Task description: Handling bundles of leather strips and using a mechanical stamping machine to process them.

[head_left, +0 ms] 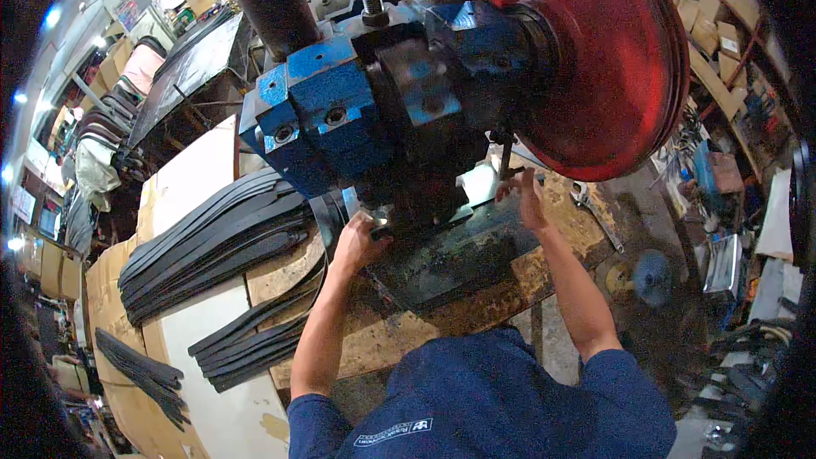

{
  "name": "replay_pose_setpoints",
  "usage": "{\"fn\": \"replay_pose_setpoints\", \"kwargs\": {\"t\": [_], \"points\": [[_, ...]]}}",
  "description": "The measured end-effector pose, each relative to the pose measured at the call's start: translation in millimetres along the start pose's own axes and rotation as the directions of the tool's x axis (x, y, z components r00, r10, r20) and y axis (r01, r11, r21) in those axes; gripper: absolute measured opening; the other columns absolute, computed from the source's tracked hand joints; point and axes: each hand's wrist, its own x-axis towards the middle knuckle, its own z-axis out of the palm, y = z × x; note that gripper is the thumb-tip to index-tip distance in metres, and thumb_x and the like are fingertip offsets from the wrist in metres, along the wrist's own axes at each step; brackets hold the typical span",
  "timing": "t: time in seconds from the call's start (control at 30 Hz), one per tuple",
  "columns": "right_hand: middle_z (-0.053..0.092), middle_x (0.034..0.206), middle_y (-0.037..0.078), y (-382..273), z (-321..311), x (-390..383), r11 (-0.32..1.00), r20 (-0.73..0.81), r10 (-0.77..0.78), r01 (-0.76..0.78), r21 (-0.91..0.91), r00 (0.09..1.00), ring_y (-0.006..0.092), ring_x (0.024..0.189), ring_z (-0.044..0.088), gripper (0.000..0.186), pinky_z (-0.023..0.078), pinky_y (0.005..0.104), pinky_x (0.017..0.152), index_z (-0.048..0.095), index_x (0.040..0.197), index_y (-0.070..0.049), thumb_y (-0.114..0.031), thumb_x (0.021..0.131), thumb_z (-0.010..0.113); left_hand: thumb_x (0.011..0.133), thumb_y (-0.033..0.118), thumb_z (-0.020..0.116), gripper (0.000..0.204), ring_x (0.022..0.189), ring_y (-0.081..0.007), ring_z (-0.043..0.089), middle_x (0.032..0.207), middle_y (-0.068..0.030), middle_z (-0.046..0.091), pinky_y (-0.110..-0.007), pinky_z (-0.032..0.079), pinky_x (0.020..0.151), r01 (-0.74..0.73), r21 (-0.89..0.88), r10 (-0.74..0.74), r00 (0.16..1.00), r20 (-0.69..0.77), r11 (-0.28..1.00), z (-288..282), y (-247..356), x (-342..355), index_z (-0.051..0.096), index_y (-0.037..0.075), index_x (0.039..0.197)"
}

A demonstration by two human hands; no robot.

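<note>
A large blue machine (331, 110) with a red wheel (595, 68) stands in front of me, its underside in shadow. At the left of its lower part, my left hand (360, 243) is closed, thumb and fingers bent together at a small dark piece. What it pinches is too dark to name. My right hand (524, 197) is at the right side of the machine's bed, fingers curled beside a thin upright metal rod (507, 155). Whatever those fingers hold is hidden. Between both hands lies a dark metal plate (450, 263).
Long black strips (221, 242) lie piled at the left, with a smaller bundle (255, 336) nearer and another (144, 370) at far left. A wrench (602, 219) rests on the worn wooden bench (365, 348). Cluttered shelving (722, 42) stands at right.
</note>
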Motion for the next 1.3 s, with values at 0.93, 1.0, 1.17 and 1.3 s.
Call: {"fn": "replay_pose_setpoints", "kwargs": {"t": [0.93,1.0,1.17,1.3], "points": [[0.069,0.101,0.014,-58.8,131.0,-144.8,0.056,0.381,0.552,-0.49,0.87,0.741,0.0282,0.093,0.066,0.022,0.053,0.0403,0.084,0.064,0.095,-0.006,-0.028,0.09,0.066,0.065,0.013,0.086,0.043,0.085,-0.016,0.059,0.087,-0.006,0.063,-0.03,0.048,0.078,0.297,-0.415,-0.348,0.936,-0.05,0.86,-25.9,84.2,-98.2,0.061,0.001,0.099],[0.069,0.098,0.012,-56.0,126.9,-145.0,0.067,0.334,0.541,-0.435,0.898,0.772,0.0278,0.091,0.066,0.015,0.053,0.0402,0.083,0.065,0.091,-0.007,-0.022,0.089,0.067,0.064,0.015,0.088,0.047,0.085,-0.0181,0.06,0.087,-0.0067,0.062,-0.031,0.048,0.078,0.271,-0.413,-0.321,0.945,-0.056,0.869,-21.8,89.4,-99.3,0.061,0.001,0.1],[0.066,0.087,0.006,-61.7,104.0,-147.4,0.219,0.066,0.575,-0.231,0.948,0.816,0.0274,0.088,0.066,0.005,0.054,0.0421,0.081,0.064,0.084,-0.008,-0.005,0.086,0.067,0.065,0.034,0.085,0.053,0.105,-0.0302,0.05,0.108,-0.0104,0.056,-0.044,0.041,0.092,0.078,0.063,-0.072,0.994,-0.087,0.995,-15.2,123.2,-86.7,0.063,0.008,0.107],[0.067,0.091,0.007,-64.0,91.4,-152.7,0.347,0.005,0.534,-0.225,0.911,0.845,0.0224,0.088,0.065,0.004,0.054,0.0399,0.08,0.064,0.086,-0.008,-0.004,0.087,0.065,0.071,0.024,0.08,0.041,0.1,-0.0298,0.055,0.106,-0.0107,0.059,-0.04,0.046,0.087,-0.021,-0.101,-0.001,0.978,-0.209,0.995,2.5,170.2,-62.1,0.066,0.008,0.106]]}}
